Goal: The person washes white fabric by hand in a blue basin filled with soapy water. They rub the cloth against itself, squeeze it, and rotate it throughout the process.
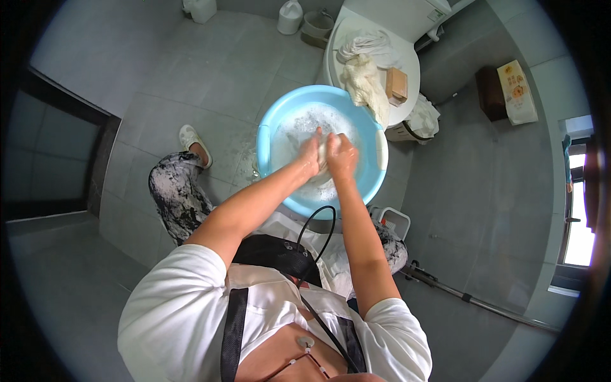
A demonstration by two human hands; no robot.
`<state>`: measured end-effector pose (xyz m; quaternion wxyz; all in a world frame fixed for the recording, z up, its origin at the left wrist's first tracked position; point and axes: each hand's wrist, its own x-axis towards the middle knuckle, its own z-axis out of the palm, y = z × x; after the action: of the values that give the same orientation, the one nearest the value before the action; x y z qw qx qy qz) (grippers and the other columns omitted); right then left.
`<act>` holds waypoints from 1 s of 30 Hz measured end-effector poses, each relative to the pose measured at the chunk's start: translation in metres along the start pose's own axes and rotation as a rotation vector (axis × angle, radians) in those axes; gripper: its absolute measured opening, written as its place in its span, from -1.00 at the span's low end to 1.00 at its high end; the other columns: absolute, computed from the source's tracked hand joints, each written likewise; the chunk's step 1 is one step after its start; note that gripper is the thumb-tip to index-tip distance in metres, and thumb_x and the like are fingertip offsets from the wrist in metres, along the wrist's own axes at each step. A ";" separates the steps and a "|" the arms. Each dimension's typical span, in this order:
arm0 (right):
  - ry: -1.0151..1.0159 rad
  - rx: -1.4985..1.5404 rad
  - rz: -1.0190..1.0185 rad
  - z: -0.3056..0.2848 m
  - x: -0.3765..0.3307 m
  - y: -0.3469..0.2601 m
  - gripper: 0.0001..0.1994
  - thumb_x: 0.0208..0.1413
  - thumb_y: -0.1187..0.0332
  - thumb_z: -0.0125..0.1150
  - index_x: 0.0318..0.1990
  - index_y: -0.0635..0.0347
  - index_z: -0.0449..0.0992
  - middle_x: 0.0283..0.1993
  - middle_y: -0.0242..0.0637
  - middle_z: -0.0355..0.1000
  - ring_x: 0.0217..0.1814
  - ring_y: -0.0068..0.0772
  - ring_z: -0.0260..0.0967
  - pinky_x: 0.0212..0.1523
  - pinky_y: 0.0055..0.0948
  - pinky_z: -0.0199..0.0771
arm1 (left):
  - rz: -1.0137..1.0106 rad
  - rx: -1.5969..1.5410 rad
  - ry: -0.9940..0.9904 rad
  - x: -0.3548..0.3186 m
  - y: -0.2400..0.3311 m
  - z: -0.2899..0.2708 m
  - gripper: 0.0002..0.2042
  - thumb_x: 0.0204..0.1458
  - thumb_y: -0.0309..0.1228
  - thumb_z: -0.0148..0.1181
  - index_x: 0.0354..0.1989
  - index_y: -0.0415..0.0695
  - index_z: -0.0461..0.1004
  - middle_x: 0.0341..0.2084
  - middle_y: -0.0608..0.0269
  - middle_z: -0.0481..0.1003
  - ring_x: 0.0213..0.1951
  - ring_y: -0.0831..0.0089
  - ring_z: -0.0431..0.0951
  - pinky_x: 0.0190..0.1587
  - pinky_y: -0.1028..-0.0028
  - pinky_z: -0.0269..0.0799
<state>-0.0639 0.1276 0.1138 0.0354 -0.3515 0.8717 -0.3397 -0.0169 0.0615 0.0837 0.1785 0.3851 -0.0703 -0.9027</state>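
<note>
A light-blue basin (263,149) of foamy water (324,114) stands on the floor in front of me. Over its middle, my left hand (310,155) and my right hand (342,155) are closed close together on a whitish wet cloth (323,158). The cloth is bunched between them, and its lower part trails toward the suds. Both hands look wet, and the right one is slightly blurred. How much cloth lies under the foam cannot be made out.
Beyond the basin is a white toilet (347,32), its lid bearing a white cloth (366,46), a cream knitted cloth (364,79) that hangs to the basin rim, and a brown block (396,86). A filled bin (422,120) stands right; a white jug (290,17) stands farther back.
</note>
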 end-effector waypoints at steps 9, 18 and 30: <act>-0.281 1.042 0.500 -0.026 0.009 0.075 -0.64 0.07 0.14 -0.06 -0.16 0.28 0.34 -0.20 -0.34 0.34 -0.17 -0.50 0.27 -0.16 -0.54 0.24 | 0.282 0.258 -0.328 -0.001 0.038 -0.018 -0.68 0.02 -0.19 -0.01 -0.15 -0.15 0.30 -0.32 0.21 0.36 -0.23 0.44 0.38 -0.09 0.44 0.28; -0.313 1.176 0.564 -0.034 -0.001 0.073 -0.67 0.07 0.23 -0.07 -0.13 0.31 0.35 -0.21 -0.33 0.36 -0.18 -0.51 0.27 -0.15 -0.57 0.23 | 0.778 1.027 -0.068 0.010 0.031 -0.027 -0.83 -0.10 -0.51 0.06 -0.31 -0.12 0.50 -0.26 0.18 0.42 -0.08 0.36 0.35 -0.06 0.51 0.20; 0.185 0.651 0.585 0.016 0.008 0.102 -0.74 0.04 0.29 -0.07 -0.21 0.32 0.30 -0.32 -0.20 0.31 -0.27 -0.35 0.25 -0.20 -0.43 0.24 | 0.979 0.854 0.160 0.030 0.054 -0.031 -0.86 -0.03 -0.50 0.00 -0.35 -0.23 0.49 -0.51 0.31 0.45 -0.51 0.63 0.36 -0.40 0.62 0.28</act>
<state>-0.1253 0.1666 0.0394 0.1606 -0.0287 0.7815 -0.6022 0.0013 0.0003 0.0563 0.4048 0.4114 -0.5765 -0.5784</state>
